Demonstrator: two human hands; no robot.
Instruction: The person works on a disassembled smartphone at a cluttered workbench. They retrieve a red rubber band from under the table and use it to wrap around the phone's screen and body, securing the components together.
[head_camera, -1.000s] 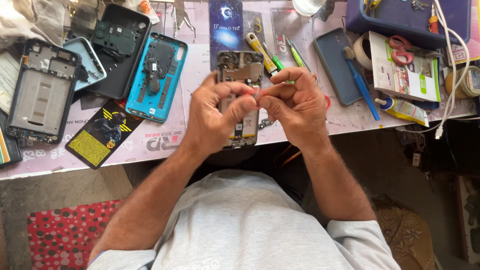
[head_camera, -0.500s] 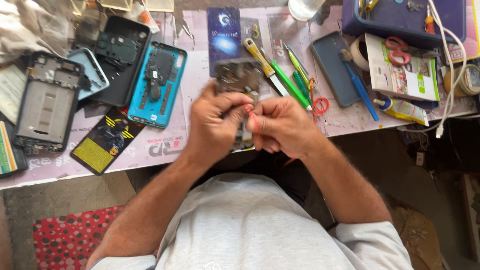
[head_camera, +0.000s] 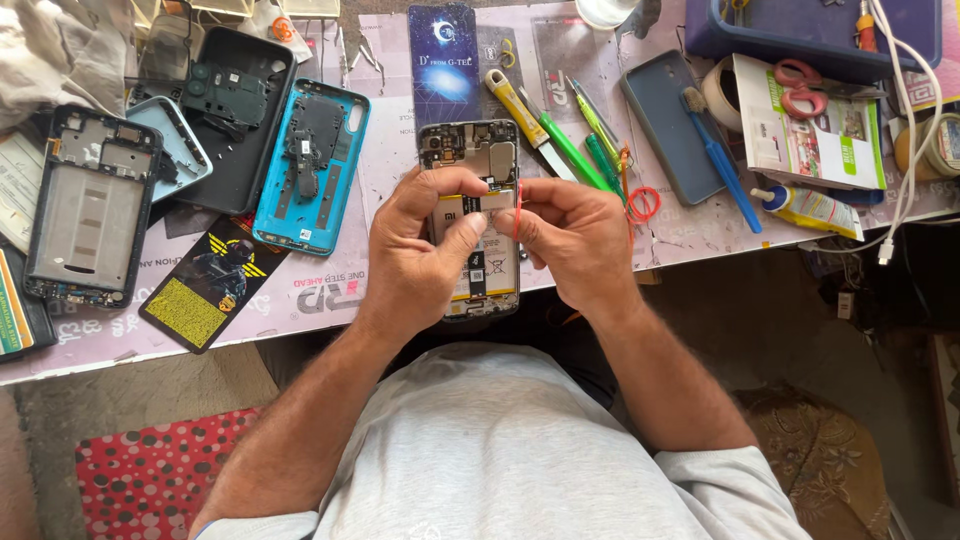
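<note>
- the opened phone (head_camera: 470, 160) with its back cover off now lies lower and nearer the table's front edge than half a second ago, where the hands hid more of it; the circuit board end now shows clear above the fingers.
- left hand (head_camera: 425, 245) rests over the phone's left side, thumb and forefinger pressed together on a small part at its middle.
- right hand (head_camera: 575, 235) is curled at the phone's right side, pinching a thin red strip (head_camera: 517, 208) that stands upright between the 2 hands.
- judging by this, the work has settled onto the battery area.
- left of the phone lie a blue phone shell (head_camera: 310, 170) and a grey frame (head_camera: 85, 205); right of it, a green screwdriver (head_camera: 575, 155) and a dark case (head_camera: 670, 125).
- the table (head_camera: 330, 295) is pinkish and crowded; bare floor lies beneath.
</note>
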